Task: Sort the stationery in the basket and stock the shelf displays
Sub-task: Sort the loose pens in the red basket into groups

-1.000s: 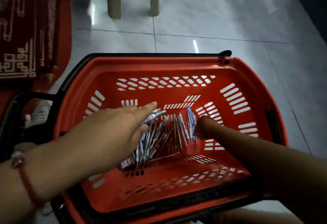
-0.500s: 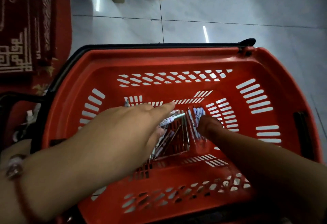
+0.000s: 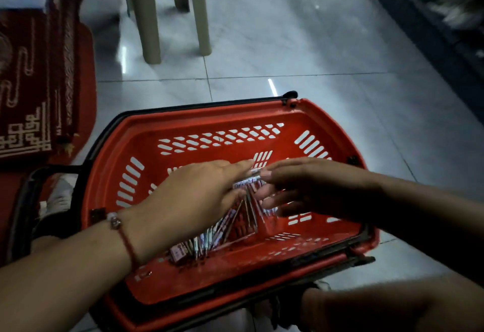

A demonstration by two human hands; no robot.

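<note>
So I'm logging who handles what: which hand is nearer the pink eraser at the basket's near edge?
Left. The left hand reaches over the pens just above the pink eraser; the right hand is farther off, to the right.

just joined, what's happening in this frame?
A person is reaching both hands into a red shopping basket on the tiled floor. The left hand pinches a labelled pen at its fingertips, above a pile of pens on the basket bottom. The right hand reaches in beside it, fingers near the same pen; whether it grips is unclear. Nothing has left the basket yet.
</note>
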